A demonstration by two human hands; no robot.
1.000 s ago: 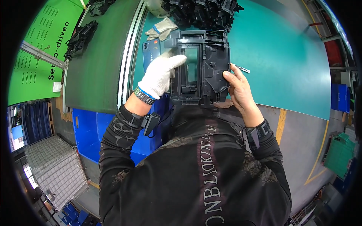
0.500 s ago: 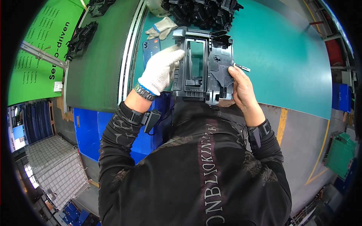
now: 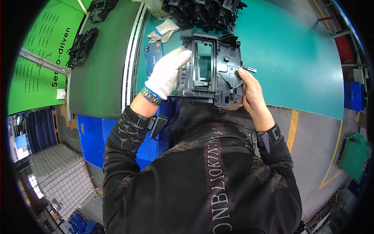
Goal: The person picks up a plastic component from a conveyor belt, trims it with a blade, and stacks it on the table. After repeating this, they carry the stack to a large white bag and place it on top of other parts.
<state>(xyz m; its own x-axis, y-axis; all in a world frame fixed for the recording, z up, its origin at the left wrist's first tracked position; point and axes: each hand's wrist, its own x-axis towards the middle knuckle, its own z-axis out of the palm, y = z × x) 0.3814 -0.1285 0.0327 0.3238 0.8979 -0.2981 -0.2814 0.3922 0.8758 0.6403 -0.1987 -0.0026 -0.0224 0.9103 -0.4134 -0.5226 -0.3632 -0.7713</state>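
Observation:
Between my two hands is a black molded plastic frame (image 3: 226, 70) with a tall rectangular opening, held over the near edge of the green tabletop. My left hand (image 3: 167, 72), in a white knit glove, closes on the frame's left side. My bare right hand (image 3: 252, 90) grips its right edge, thumb on top and the other fingers mostly hidden beneath. A small slim metallic piece (image 3: 249, 69) sticks out beside the right thumb; whether that hand holds it, I cannot tell.
A pile of similar black parts (image 3: 202, 13) stands at the far side of the table. Left of the frame lie a loose white glove (image 3: 164, 31) and a blue phone (image 3: 153, 52). A dark green conveyor belt (image 3: 105, 66) carries more black parts. Below is a blue bin (image 3: 101, 136).
The frame has tilted slightly in my hands, which keep their hold on both sides. The whole view has shifted a little.

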